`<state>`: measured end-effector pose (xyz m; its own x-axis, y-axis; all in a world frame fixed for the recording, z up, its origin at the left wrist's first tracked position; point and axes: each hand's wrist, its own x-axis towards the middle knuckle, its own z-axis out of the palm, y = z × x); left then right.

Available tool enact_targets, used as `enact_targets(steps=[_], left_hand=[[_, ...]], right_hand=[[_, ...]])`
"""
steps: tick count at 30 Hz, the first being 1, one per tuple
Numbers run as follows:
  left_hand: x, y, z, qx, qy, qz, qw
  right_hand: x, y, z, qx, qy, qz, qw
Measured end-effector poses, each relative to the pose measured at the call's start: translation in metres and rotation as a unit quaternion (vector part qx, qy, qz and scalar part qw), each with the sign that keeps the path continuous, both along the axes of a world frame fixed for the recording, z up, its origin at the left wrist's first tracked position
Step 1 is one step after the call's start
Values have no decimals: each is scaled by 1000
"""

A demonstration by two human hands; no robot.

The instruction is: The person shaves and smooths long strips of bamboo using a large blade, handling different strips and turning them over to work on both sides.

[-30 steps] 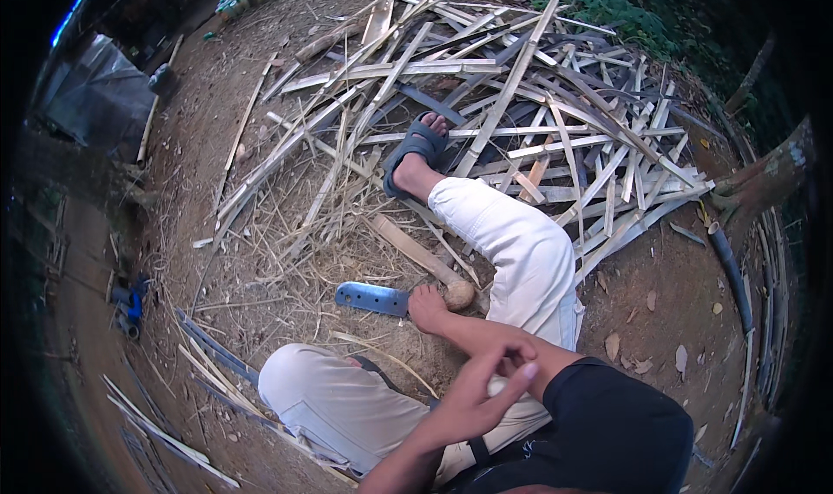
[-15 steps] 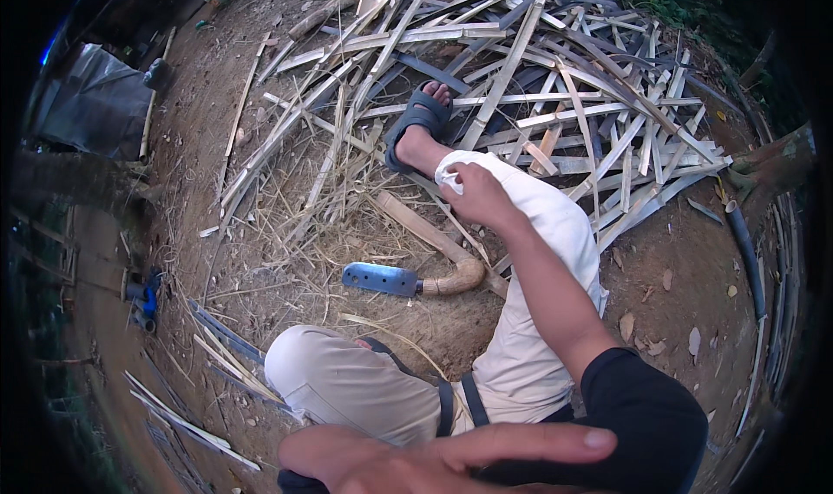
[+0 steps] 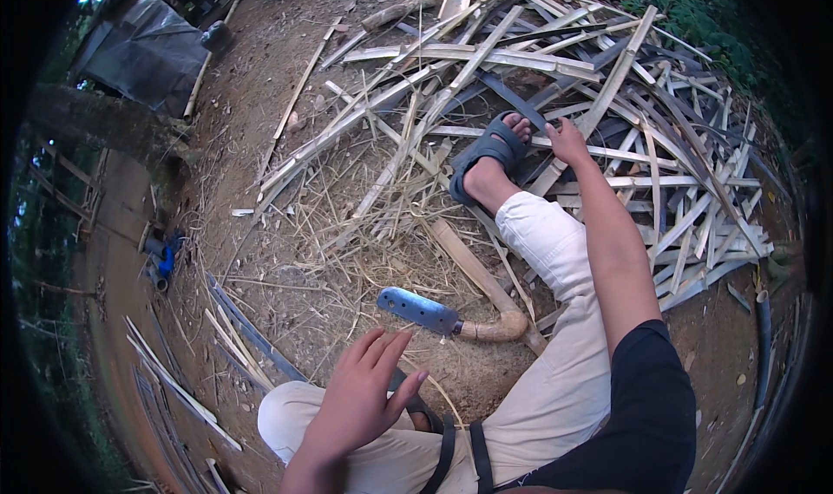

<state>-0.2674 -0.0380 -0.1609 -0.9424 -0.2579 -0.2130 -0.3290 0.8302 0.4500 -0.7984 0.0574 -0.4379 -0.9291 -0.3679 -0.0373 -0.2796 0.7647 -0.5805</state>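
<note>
dark strip (image 3: pixel 514 97) meets the right hand (image 3: pixel 569 143), earlier at the trousers (image 3: pixel 555 242).

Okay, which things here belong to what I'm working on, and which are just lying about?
Likely part of the work:
dark strip, at your right hand
pile of split strips
wooden-handled blade, near your open left hand

Apparently just lying about:
grey sheet
blue object
dark tube at right

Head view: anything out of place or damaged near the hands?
Nothing looks damaged. The bladed tool lies loose on the ground beyond the left hand; the strips near the right hand lie jumbled, crossing.
</note>
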Motion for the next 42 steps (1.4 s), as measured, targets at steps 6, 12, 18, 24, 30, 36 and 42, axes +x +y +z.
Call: enact_targets(steps=[6, 12, 18, 24, 30, 36, 42], left_hand=[[34, -22, -31, -41, -213, 24, 976], [35, -32, -33, -42, -191, 51, 979], [29, -26, -21, -30, -139, 40, 989], [44, -23, -20, -13, -127, 20, 992], [59, -29, -30, -22, -168, 46, 984], [68, -29, -34, -16, -172, 71, 982], [67, -30, -35, -11, -175, 79, 981]], right_hand=[[-8, -28, -23, -28, 29, 17, 999], [3, -40, 9, 42, 37, 4, 998], [30, -4, 70, 214, 239, 137, 937], [64, 99, 87, 366, 487, 369, 702], [108, 166, 98, 409, 455, 306, 729], [129, 117, 108, 397, 218, 180, 873], [56, 65, 78, 181, 1, 109, 978]])
